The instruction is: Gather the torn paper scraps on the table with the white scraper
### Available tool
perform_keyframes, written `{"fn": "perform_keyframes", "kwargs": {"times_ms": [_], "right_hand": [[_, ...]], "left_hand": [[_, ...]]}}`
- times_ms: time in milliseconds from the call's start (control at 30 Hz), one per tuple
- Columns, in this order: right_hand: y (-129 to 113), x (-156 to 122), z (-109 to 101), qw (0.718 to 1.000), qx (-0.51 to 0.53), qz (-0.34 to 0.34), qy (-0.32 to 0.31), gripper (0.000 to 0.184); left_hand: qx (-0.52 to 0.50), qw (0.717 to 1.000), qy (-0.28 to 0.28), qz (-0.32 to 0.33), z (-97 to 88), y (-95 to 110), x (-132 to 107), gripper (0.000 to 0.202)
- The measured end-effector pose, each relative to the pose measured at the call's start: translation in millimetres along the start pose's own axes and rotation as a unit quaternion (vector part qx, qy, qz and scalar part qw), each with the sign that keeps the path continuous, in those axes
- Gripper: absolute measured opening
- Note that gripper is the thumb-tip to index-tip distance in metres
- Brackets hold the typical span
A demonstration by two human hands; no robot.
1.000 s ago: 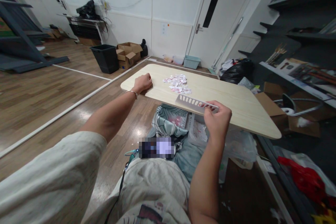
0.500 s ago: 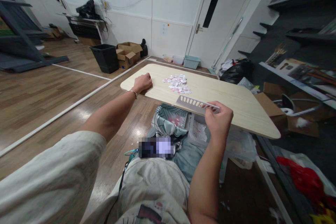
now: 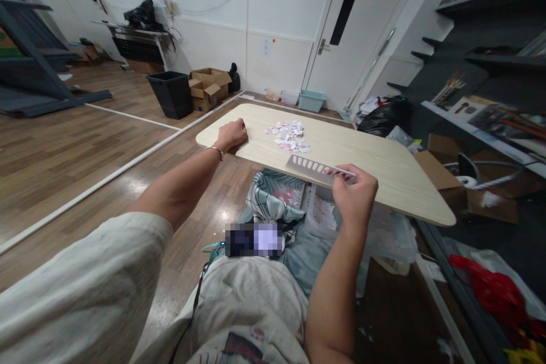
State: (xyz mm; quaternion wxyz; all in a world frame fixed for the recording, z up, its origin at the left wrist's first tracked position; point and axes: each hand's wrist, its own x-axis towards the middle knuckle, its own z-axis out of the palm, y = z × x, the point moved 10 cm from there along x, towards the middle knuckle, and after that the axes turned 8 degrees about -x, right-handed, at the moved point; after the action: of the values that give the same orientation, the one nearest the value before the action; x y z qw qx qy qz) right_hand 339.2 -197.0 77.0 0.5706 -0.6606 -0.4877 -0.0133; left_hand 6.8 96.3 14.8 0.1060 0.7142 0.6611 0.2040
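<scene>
My right hand (image 3: 355,192) pinches the right end of a pale grey slotted strip (image 3: 305,167), thumb in front. The strip has a row of slanted openings and lies along the near edge of a light wooden table (image 3: 362,151). Reddish bits show through the slots near my fingers. My left hand (image 3: 232,133) rests on the left part of the table with its fingers curled; whatever it may hold is hidden. Between the hands, farther back, lies a loose pile of small white and pinkish pieces (image 3: 290,135).
Below the table edge, a patterned cloth-lined basket (image 3: 273,196) with pink pieces stands at my lap, beside a clear bin (image 3: 322,213) of white pieces. A phone-like blurred object (image 3: 253,240) lies on my lap. Beyond are a black bin (image 3: 170,96) and cardboard boxes (image 3: 209,88).
Hardly anything differs. My right hand and the slotted strip have shifted very slightly; my left hand stays in place.
</scene>
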Motion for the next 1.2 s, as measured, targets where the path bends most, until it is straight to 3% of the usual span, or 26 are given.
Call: {"fn": "perform_keyframes", "kwargs": {"times_ms": [633, 1200], "right_hand": [[3.0, 4.5, 3.6, 1.0, -0.001, 0.001, -0.021, 0.022], [6.2, 4.6, -3.7, 1.0, -0.014, -0.013, 0.003, 0.024]], "left_hand": [[-0.005, 1.0, -0.005, -0.001, 2.1, 0.1, 1.3, 0.052], [-0.004, 1.0, 0.007, 0.006, 2.1, -0.5, 3.3, 0.053]]}}
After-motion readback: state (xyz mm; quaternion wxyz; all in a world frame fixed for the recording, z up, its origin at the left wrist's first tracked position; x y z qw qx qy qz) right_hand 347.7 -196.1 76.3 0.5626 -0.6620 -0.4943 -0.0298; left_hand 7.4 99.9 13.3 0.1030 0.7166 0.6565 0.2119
